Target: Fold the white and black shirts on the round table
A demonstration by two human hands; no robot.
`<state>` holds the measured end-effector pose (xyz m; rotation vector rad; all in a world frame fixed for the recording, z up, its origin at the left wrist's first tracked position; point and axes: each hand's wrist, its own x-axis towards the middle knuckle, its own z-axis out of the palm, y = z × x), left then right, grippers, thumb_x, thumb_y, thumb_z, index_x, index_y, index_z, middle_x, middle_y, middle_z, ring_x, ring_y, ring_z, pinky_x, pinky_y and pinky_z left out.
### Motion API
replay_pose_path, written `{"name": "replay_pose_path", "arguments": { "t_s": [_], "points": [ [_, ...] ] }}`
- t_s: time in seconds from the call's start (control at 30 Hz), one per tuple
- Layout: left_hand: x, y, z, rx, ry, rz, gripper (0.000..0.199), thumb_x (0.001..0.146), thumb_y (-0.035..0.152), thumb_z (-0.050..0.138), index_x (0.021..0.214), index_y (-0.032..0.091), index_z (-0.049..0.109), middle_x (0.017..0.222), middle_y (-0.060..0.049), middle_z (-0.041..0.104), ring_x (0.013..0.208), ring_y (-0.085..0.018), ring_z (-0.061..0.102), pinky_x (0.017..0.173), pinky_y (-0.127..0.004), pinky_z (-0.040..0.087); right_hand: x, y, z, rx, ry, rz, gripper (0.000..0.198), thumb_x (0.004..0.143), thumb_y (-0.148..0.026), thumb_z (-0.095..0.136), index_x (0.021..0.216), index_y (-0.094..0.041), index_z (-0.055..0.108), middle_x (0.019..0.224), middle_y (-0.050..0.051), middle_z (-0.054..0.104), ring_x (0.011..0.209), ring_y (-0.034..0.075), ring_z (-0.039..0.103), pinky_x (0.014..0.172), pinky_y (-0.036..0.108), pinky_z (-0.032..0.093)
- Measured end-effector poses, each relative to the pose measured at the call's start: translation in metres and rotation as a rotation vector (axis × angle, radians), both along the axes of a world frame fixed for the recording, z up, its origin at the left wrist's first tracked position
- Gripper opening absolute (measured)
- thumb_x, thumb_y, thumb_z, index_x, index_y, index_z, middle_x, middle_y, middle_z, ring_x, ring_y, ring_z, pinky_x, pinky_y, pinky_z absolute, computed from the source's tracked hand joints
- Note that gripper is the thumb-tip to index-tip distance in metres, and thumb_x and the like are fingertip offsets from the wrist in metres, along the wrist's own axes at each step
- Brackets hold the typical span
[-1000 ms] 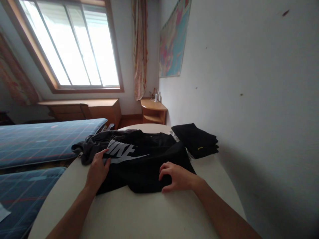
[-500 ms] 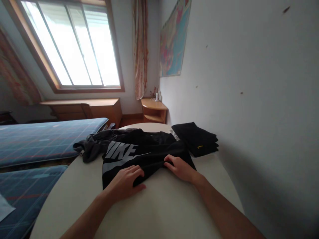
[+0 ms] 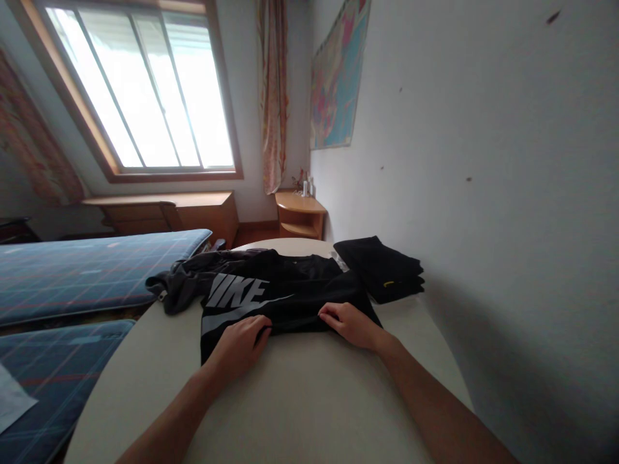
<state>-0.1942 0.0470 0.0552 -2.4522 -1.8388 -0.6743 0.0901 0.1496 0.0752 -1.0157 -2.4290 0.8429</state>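
A black T-shirt (image 3: 304, 287) with large grey NIKE lettering and a swoosh lies spread on the round table (image 3: 300, 399), its neckline facing away from me. My left hand (image 3: 244, 341) is closed on the near edge of the shirt, below the swoosh. Farther right, my right hand (image 3: 351, 324) pinches the shirt's fabric between thumb and fingers. Between the two hands the near edge runs fairly straight. The part of the cloth under my left palm is hidden.
Beside the shirt on the right sits a stack of folded black clothes (image 3: 382, 267). A dark grey garment (image 3: 186, 283) lies crumpled at the left edge. Blue plaid mattresses (image 3: 97, 270) stand left of the table, and a white wall (image 3: 507, 258) rises on the right.
My left hand has closed on the near edge and moved slightly up and left. The shirt's near edge between the hands has straightened. My right hand stays nearly in place.
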Motion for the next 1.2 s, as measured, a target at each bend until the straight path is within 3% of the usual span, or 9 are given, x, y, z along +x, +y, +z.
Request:
{"name": "replay_pose_path", "arguments": {
  "t_s": [0.17,0.27,0.4,0.57,0.63,0.8,0.9,1.07,1.2],
  "points": [
    [-0.008,0.001,0.003,-0.039,-0.044,0.028,0.018,0.094,0.026,0.046,0.103,0.025,0.062,0.091,-0.003,0.074,0.08,-0.022,0.071,0.072,-0.031,0.05,0.005,-0.002,0.003,-0.037,-0.042,0.078,0.028,0.093,-0.036,0.054,0.097,-0.018,0.075,0.087,0.004,0.074,0.075,0.018,0.066,0.068,0.027,0.046],
    [-0.01,0.001,0.004,-0.048,-0.057,0.031,0.017,0.094,0.027,0.046,0.101,0.025,0.062,0.091,-0.002,0.074,0.08,-0.021,0.071,0.072,-0.03,0.049,0.005,-0.005,0.006,0.011,-0.086,0.117,0.025,0.091,-0.035,0.057,0.095,-0.019,0.076,0.087,0.005,0.074,0.076,0.017,0.065,0.071,0.027,0.047],
    [-0.011,-0.001,0.007,-0.103,-0.049,-0.078,0.015,0.092,0.032,0.055,0.102,0.026,0.063,0.096,-0.001,0.074,0.085,-0.02,0.07,0.074,-0.028,0.048,0.003,-0.011,0.015,0.094,-0.134,0.153,0.02,0.086,-0.035,0.065,0.095,-0.022,0.077,0.09,0.005,0.072,0.085,0.019,0.064,0.079,0.028,0.047],
    [-0.011,-0.001,0.01,-0.117,-0.044,-0.134,0.014,0.093,0.031,0.056,0.101,0.026,0.066,0.097,-0.001,0.073,0.086,-0.019,0.07,0.076,-0.027,0.047,0.002,-0.021,0.024,0.063,-0.207,0.211,0.045,0.072,-0.053,0.079,0.104,-0.022,0.073,0.098,0.005,0.069,0.091,0.021,0.062,0.08,0.03,0.048],
    [-0.01,0.001,0.011,-0.115,-0.048,-0.109,0.014,0.094,0.031,0.054,0.1,0.026,0.066,0.095,-0.001,0.074,0.086,-0.019,0.07,0.076,-0.027,0.047,0.0,-0.025,0.024,0.089,-0.246,0.212,0.047,0.068,-0.046,0.082,0.106,-0.022,0.072,0.101,0.006,0.068,0.097,0.023,0.061,0.082,0.031,0.048],
    [-0.01,-0.001,0.016,-0.183,-0.068,-0.075,0.017,0.093,0.033,0.054,0.099,0.025,0.067,0.094,-0.002,0.075,0.086,-0.021,0.07,0.075,-0.028,0.048,-0.004,-0.033,0.024,0.211,-0.363,0.176,0.025,0.078,-0.018,0.066,0.102,-0.021,0.072,0.101,0.007,0.069,0.097,0.023,0.062,0.082,0.031,0.048],
    [-0.012,-0.006,0.022,-0.257,-0.073,-0.091,0.02,0.086,0.028,0.058,0.104,0.026,0.068,0.101,-0.002,0.074,0.092,-0.022,0.069,0.08,-0.029,0.048,0.002,-0.038,0.02,0.273,-0.413,0.108,0.031,0.077,-0.01,0.059,0.104,-0.02,0.07,0.104,0.008,0.068,0.097,0.024,0.063,0.08,0.031,0.048],
    [-0.015,-0.017,0.031,-0.405,-0.038,-0.127,0.035,0.068,0.012,0.054,0.096,0.026,0.07,0.096,-0.001,0.073,0.087,-0.021,0.068,0.075,-0.026,0.048,0.03,-0.046,0.01,0.296,-0.389,0.061,0.038,0.082,-0.006,0.051,0.112,-0.021,0.067,0.108,0.006,0.069,0.1,0.023,0.063,0.082,0.032,0.048],
    [-0.011,-0.038,0.044,-0.506,-0.025,-0.183,0.041,0.066,0.01,0.048,0.093,0.027,0.073,0.092,-0.001,0.074,0.087,-0.021,0.068,0.075,-0.027,0.048,0.052,-0.067,0.009,0.271,-0.331,0.095,0.035,0.086,-0.007,0.048,0.112,-0.021,0.067,0.106,0.006,0.071,0.097,0.022,0.065,0.086,0.034,0.047]
  ]
}}
